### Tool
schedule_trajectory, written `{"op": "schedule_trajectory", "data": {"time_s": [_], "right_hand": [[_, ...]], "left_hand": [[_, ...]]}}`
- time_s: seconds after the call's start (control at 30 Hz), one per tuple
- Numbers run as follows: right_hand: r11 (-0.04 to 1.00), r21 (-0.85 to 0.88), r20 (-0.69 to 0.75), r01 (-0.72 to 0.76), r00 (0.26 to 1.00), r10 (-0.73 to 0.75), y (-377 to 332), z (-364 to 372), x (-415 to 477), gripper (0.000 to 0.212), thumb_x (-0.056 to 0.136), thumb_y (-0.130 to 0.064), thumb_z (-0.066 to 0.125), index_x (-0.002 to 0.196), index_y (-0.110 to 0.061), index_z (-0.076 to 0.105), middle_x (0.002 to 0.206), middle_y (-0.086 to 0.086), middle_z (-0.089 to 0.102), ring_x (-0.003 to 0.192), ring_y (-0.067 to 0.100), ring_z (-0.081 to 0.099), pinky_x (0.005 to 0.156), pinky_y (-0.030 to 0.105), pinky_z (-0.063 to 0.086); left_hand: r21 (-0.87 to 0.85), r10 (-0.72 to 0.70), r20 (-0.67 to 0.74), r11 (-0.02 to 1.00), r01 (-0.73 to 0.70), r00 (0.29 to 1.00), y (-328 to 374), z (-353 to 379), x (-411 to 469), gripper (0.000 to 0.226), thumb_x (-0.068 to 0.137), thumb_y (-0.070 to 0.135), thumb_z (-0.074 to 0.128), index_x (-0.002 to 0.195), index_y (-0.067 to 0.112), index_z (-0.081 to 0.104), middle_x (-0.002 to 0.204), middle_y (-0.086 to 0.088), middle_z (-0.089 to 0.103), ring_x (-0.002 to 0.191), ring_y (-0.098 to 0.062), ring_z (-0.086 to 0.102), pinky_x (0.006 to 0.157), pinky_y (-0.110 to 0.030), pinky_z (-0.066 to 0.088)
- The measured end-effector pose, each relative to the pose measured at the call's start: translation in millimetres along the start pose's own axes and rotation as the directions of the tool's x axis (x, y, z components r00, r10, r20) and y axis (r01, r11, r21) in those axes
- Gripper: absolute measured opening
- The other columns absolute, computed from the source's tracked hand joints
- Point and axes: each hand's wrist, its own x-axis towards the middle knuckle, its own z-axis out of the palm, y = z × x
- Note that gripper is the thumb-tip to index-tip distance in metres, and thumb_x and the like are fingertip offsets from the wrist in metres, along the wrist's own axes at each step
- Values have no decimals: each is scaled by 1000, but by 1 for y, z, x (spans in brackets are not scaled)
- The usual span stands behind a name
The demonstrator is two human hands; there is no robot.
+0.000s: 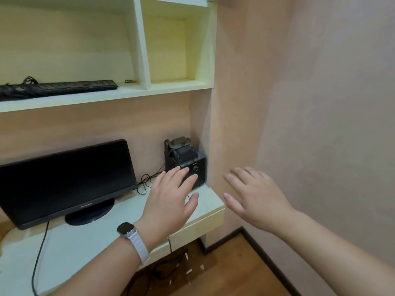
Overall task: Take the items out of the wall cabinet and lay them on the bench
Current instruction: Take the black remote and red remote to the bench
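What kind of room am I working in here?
Probably a home office or study corner: a monitor stands on a pale desk, a keyboard lies on the wall shelf, and the floor is wood.

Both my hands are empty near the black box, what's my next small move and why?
Probably lift the left hand up to the keyboard on the cabinet shelf: it lies there, with a small battery beside it, and both hands are open and empty.

We are seeing soft, even indoor light, lines bowing toward the edges, and motion blur smearing both hands slightly.
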Motion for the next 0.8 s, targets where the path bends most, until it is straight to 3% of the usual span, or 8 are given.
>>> {"op": "schedule_trajectory", "data": {"time_s": [0.47,0.8], "right_hand": [[999,51,-13,14,1000,-13,7,58,110,50,91,-49,41,125,-17,61,119,3,65,106,25,59,82,38,50],[976,172,-196,130,976,-95,62,94,225,48,88,-48,46,119,-16,65,116,2,65,102,25,60,78,36,48]], "left_hand": [[-50,-54,-57,997,51,997,-74,44,77,43,91,42,48,125,21,61,132,-1,59,130,-24,47,107,-47,36],[97,-79,-143,991,94,986,-100,46,175,43,89,43,52,125,22,62,131,-2,59,128,-24,49,108,-45,35]]}}
